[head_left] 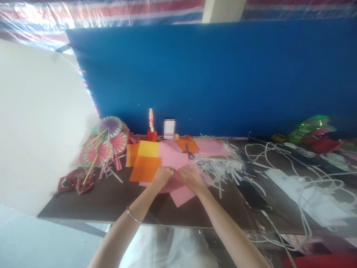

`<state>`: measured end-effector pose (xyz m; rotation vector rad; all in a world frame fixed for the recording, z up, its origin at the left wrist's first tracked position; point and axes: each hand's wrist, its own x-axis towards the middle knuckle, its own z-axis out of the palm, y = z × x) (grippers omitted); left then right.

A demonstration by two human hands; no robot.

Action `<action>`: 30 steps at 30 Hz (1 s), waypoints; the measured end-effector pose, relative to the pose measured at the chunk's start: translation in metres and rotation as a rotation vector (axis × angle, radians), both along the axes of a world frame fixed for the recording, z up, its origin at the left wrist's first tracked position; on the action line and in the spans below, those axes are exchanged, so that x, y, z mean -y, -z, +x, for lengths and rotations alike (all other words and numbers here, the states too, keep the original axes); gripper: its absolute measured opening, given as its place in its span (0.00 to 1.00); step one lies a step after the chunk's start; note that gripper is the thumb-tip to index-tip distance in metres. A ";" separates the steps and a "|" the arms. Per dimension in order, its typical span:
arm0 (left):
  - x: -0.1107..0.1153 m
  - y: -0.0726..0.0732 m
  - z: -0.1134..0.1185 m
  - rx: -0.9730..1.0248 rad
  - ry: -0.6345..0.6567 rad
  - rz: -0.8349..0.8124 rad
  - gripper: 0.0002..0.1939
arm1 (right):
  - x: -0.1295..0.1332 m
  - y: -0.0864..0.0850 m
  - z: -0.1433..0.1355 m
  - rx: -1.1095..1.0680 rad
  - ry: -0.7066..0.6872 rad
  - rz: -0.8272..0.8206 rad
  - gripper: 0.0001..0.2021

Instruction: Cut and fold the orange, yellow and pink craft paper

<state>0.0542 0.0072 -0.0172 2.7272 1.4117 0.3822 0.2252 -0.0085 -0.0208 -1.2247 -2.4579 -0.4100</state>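
Observation:
Both hands are close together over a spread of pink paper [175, 158] at the middle of the table. The fingers of my left hand [164, 176] are curled at the pink paper, beside an orange sheet [146, 169]. My right hand [191, 178] is just to the right, its fingers bent down on the pink paper too. What lies between the fingertips is too small and blurred to make out. A yellow sheet [148, 149] lies above the orange one. Dark scissors [189, 152] rest on the paper beyond my hands.
Paper fans [107, 128] stand at the left of the dark table [111, 204]. White paper strips [220, 167], a phone [255, 195], white cables and a white power strip [290, 186] lie to the right. A blue panel [195, 78] rises behind.

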 end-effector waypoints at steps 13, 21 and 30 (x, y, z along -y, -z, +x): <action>-0.001 0.006 -0.023 0.143 -0.005 0.108 0.14 | -0.006 -0.018 -0.015 -0.126 -0.118 -0.023 0.13; -0.009 0.007 -0.038 0.240 -0.082 0.009 0.14 | -0.024 -0.004 -0.016 -0.179 -0.115 0.038 0.15; -0.011 0.006 -0.037 0.429 -0.069 -0.148 0.16 | -0.012 -0.009 -0.009 -0.233 -0.112 0.033 0.16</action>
